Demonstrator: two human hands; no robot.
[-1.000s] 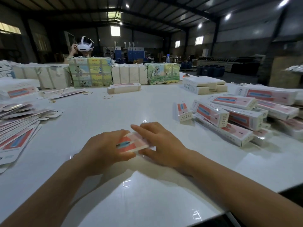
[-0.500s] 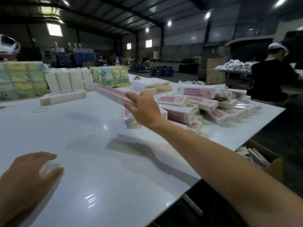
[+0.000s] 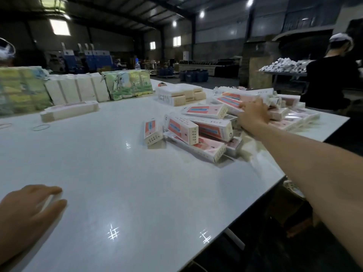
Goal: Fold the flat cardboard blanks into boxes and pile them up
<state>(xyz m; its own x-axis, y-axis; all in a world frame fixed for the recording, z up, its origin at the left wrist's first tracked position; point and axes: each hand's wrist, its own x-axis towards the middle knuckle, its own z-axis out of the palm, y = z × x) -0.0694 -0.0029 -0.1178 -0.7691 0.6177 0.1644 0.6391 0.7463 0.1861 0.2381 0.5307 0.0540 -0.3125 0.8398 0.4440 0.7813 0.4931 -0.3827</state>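
Right hand (image 3: 253, 112) at the far right, fingers spread and released, resting on the pile of folded boxes (image 3: 206, 132); left hand (image 3: 27, 214), near left, fingers relaxed on the worktop (image 3: 127, 193); the boxes look light, thin-walled, crushable; best taken by the long sides.

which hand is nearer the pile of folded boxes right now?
Right. The right hand is stretched out onto the pile of folded boxes, on its top layer. The left hand rests on the white table at the near left, well apart from it.

Right hand (image 3: 253, 112) now on box pile (image 3: 206, 126)
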